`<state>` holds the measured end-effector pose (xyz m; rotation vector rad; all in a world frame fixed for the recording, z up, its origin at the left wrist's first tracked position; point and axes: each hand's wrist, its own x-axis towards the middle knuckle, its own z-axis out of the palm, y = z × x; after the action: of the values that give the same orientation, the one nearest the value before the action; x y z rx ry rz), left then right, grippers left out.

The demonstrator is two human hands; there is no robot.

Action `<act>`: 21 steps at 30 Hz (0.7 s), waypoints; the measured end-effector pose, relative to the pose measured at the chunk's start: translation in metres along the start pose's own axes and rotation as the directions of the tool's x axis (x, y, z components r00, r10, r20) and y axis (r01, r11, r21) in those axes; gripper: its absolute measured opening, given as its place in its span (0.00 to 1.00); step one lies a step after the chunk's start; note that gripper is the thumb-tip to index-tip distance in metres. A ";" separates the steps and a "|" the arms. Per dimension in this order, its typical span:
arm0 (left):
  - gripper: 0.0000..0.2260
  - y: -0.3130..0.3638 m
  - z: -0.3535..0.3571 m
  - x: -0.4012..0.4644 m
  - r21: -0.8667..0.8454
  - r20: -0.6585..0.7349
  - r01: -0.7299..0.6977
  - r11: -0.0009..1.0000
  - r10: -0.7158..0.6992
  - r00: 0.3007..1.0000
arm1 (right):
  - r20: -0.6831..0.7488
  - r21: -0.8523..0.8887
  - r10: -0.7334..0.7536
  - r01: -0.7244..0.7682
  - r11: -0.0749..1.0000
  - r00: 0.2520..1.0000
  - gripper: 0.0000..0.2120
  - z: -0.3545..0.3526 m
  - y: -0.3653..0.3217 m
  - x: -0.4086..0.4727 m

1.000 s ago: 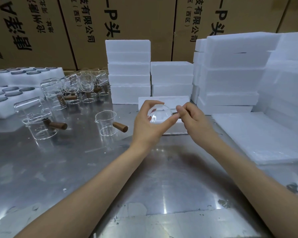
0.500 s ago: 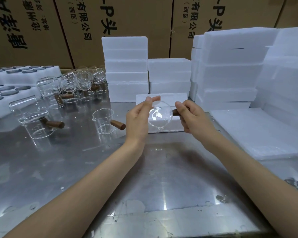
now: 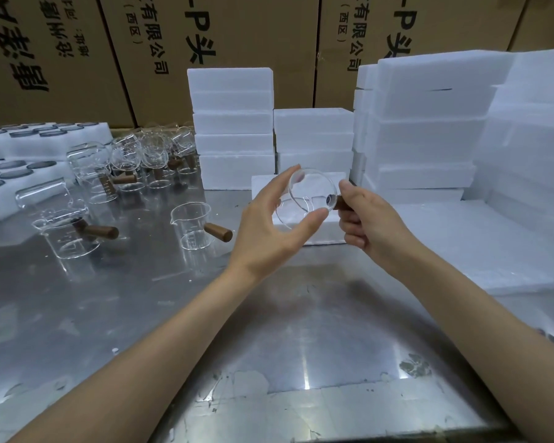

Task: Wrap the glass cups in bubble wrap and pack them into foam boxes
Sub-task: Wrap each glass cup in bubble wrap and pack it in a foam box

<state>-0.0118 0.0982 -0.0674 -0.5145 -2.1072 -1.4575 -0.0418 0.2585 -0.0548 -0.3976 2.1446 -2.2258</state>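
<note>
Above the steel table I hold a clear glass cup (image 3: 311,195) lying on its side, its mouth turned towards me. My right hand (image 3: 370,220) grips the cup's brown wooden handle (image 3: 340,203). My left hand (image 3: 269,228) is spread around the cup, with fingertips at its top rim and the thumb under its lower edge. Behind the cup a low white foam box (image 3: 323,233) lies on the table. No bubble wrap is visible.
More glass cups with wooden handles stand at the left (image 3: 192,225) (image 3: 68,231) and in a cluster further back (image 3: 147,155). Foam trays with round holes (image 3: 16,161) sit far left. Stacks of white foam boxes (image 3: 234,129) (image 3: 429,123) line the back and right. Cardboard cartons (image 3: 237,33) stand behind.
The cup has turned so its mouth faces me more. My left hand has opened wider around it. My right hand keeps its grip on the handle.
</note>
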 end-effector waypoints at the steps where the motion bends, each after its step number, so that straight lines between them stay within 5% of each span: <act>1: 0.28 0.000 0.000 0.000 -0.003 -0.011 -0.005 1.000 0.005 1.000 | -0.009 -0.027 -0.009 0.009 1.000 1.000 0.15 0.001 -0.001 0.000; 11: 0.21 -0.007 0.009 0.002 -0.073 -0.163 0.183 0.980 -0.192 0.968 | -0.042 -0.398 -0.213 0.179 0.900 0.976 0.16 0.016 0.007 -0.003; 17: 0.12 -0.012 0.011 0.004 -0.112 -0.189 0.221 0.969 -0.239 0.952 | -0.043 -0.421 -0.238 0.198 0.885 0.970 0.17 0.019 0.012 0.000; 21: 0.12 -0.009 0.004 0.009 -0.217 -0.044 0.260 0.941 -0.276 0.960 | -0.124 -0.302 -0.095 0.054 0.952 0.988 0.17 0.015 0.006 0.001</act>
<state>-0.0251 0.0993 -0.0702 -0.2488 -2.0375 -1.8367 -0.0409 0.2431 -0.0604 -0.3467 2.5914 -2.0203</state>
